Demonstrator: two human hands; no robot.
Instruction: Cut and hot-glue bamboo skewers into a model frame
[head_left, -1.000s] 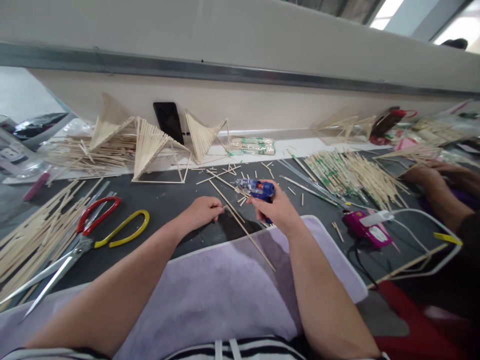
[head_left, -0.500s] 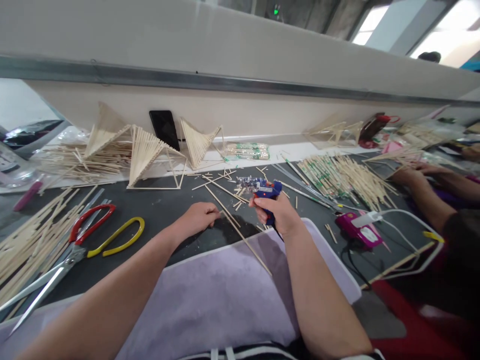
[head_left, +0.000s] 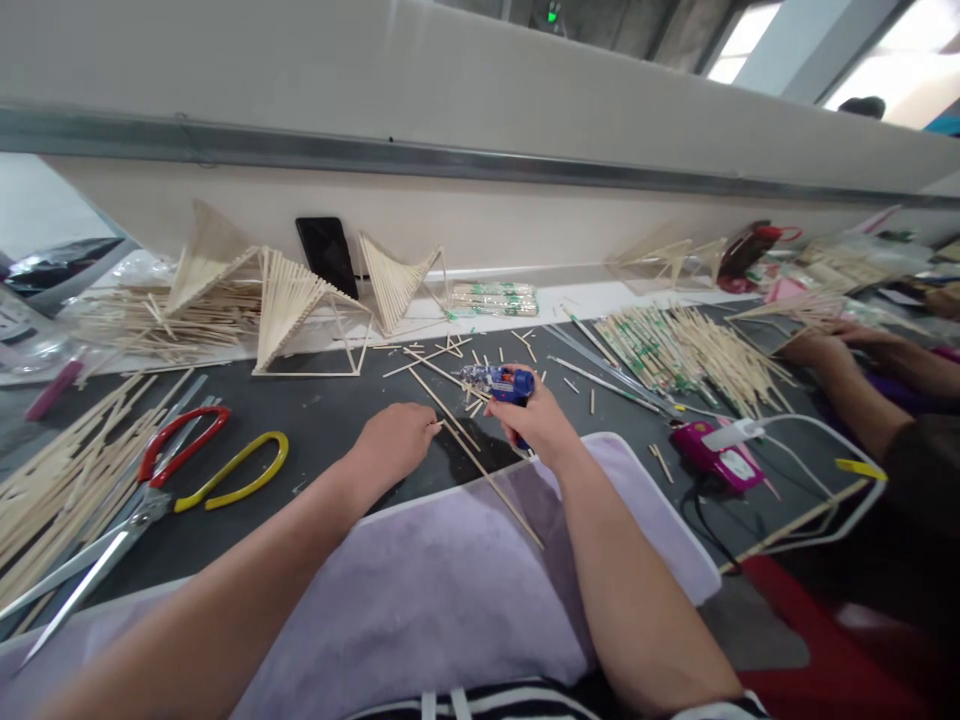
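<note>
The right hand [head_left: 541, 418] is wrapped round the handle of the glue gun [head_left: 517, 383], nozzle aimed left above the scraps [head_left: 476, 402]; this pistol hold seems meant to leave the tip free, though I cannot tell whether a finger presses the trigger. The left hand [head_left: 397, 438] pinches a small stick [head_left: 438, 426] between closed fingertips, its end poking out to the right, apart from the nozzle, probably so fingers stay clear of heat. Between the hands, a long stick [head_left: 499, 490] slants down onto the cloth [head_left: 420, 590]. Left and near lie the scissors [head_left: 154, 505], handles pointing far, perhaps for easy reach. On the far ledge, frames [head_left: 300, 300] stand near a phone [head_left: 328, 255] leaning on the wall, likely out of the way.
</note>
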